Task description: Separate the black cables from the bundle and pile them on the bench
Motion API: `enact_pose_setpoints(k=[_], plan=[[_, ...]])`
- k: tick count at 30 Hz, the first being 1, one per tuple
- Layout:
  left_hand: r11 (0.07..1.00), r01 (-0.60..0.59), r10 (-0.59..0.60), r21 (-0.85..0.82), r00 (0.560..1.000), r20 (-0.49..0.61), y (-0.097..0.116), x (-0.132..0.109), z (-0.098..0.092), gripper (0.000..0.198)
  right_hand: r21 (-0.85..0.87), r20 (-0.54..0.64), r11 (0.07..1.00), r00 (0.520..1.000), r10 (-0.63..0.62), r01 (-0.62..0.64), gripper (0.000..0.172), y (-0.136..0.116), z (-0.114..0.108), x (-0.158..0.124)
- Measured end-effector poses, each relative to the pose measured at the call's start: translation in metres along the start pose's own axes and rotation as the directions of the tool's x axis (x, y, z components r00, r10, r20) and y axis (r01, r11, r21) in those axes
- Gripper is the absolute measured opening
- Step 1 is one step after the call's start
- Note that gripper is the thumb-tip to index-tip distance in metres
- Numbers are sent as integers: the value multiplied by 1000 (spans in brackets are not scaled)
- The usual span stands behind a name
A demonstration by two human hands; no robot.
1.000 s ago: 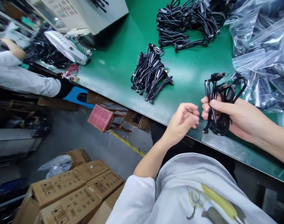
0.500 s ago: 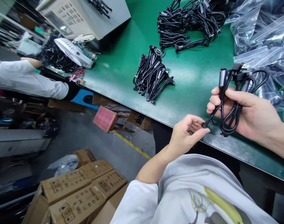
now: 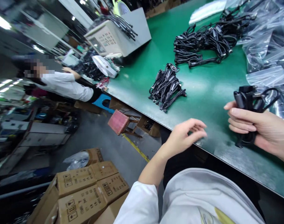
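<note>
Black cables, looped into a bundle with connectors at the top, are gripped in my right hand above the table's near edge. The fingers wrap round the bundle and hide its middle. My left hand is empty, with thumb and fingers apart, over the table edge to the left of the bundle. A small pile of black cables lies on the green table beyond my left hand. Farther back spreads a larger heap of coiled black cables.
Clear plastic bags pile up at the right. A pale machine and a white fan stand at the far left of the table. A co-worker sits beyond. A red-topped stool and cardboard boxes are on the floor.
My left hand has let go of the cable end it pinched. My right hand has closed its fingers round the bundle and moved right, away from the left. The camera view has tilted up.
</note>
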State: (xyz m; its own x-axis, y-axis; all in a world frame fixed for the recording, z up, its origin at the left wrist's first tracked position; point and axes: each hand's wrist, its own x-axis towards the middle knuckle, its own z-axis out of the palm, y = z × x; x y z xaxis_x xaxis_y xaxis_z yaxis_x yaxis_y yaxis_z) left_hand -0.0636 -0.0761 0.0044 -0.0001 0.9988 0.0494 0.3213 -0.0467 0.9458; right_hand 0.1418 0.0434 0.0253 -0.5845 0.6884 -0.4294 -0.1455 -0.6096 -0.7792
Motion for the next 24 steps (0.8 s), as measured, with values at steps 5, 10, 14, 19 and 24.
enact_pose_setpoints(k=[5, 10, 14, 19, 24], plan=[[632, 150, 233, 761, 899, -371, -10, 40, -56, 26, -94, -19, 993, 997, 74, -76, 27, 4, -2, 2], [187, 256, 88, 948, 957, -276, -28, 76, -61, 20, -26, -6, 994, 994, 110, -110, 23, 7, -7, 10], [259, 221, 74, 940, 966, -247, -27, 88, -59, 14, -8, 33, 996, 996, 85, -85, 21, 7, -10, 11], [930, 34, 59, 365, 969, -240, -9, 69, -41, 17, -32, -29, 999, 999, 28, -29, 21, 12, -2, 7], [910, 122, -179, -397, 978, -110, 5, 39, -2, 40, -165, 3, 986, 1000, -18, 18, 32, 28, 2, 5]])
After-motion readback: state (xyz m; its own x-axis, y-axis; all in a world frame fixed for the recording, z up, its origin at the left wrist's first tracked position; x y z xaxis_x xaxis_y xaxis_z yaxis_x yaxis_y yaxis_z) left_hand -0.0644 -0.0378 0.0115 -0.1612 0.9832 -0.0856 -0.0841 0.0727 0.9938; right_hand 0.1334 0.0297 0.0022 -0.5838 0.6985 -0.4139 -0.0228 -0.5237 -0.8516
